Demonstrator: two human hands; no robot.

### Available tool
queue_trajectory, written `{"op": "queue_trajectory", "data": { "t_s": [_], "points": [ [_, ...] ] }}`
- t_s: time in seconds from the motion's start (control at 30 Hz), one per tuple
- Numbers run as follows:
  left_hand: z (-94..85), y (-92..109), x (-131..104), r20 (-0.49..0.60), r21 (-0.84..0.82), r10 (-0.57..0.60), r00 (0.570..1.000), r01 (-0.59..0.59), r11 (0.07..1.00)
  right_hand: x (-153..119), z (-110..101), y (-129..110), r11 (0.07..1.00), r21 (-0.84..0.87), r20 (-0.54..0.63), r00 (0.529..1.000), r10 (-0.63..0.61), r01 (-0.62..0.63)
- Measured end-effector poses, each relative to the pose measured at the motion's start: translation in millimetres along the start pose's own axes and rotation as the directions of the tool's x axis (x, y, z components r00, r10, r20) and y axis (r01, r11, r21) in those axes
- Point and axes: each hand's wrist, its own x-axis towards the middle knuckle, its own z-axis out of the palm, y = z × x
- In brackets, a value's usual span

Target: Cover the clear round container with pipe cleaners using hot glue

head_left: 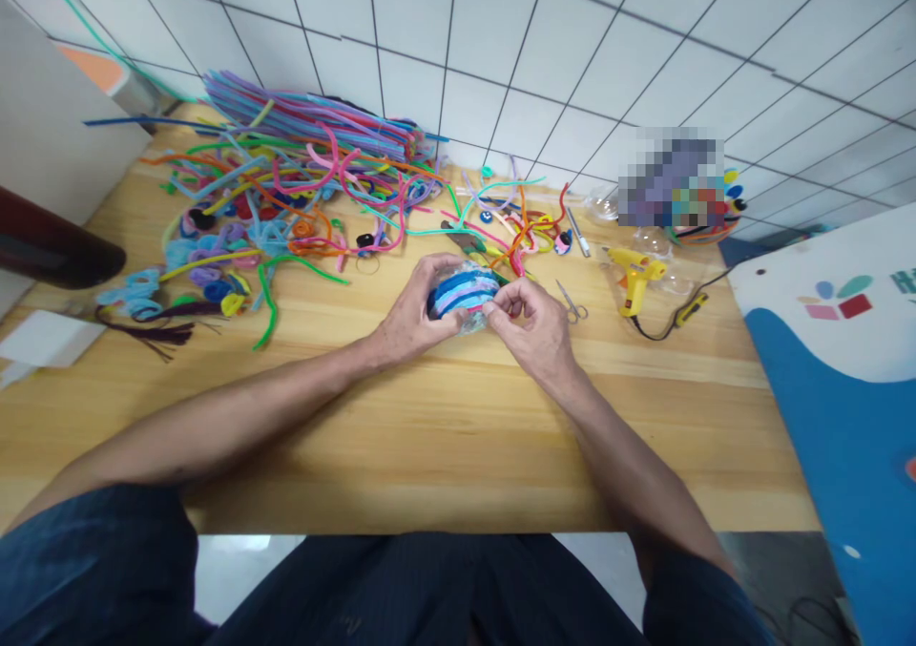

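A rounded clear object (464,289) with dark blue, light blue and purple bands, and a bit of pink at its lower edge, is held over the wooden table (458,436). My left hand (415,314) is wrapped round its left side, thumb along the lower edge. At its right side my right hand (533,326) is closed, with thumb and index finger pinched at the pink strip. Just behind the hands lie loose pipe cleaners (526,231) in orange, pink and green. Small scissors (573,310) rest to the right of my right hand.
A bundle of pipe cleaners (315,121) lies by the tiled wall (487,45), with tangled coloured pieces (264,226) before it. On the right are a yellow glue gun (634,279) with its cord and clear plastic balls (651,240). A dark red cylinder (57,240) is at the left.
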Motion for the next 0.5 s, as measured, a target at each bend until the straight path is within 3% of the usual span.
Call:
{"op": "queue_trajectory", "data": {
  "t_s": [0.3, 0.5],
  "points": [
    [1.7, 2.7, 1.0, -0.011, 0.004, 0.017, 1.000, -0.017, 1.000, -1.5, 1.7, 1.0, 0.999, -0.044, 0.010, 1.000, -0.016, 0.016],
    [-3.6, 3.5, 2.2, 0.041, 0.004, 0.020, 0.999, -0.020, 1.000, -1.2, 3.7, 2.5, 1.000, -0.024, 0.009, 1.000, -0.010, 0.010]
  ]
}}
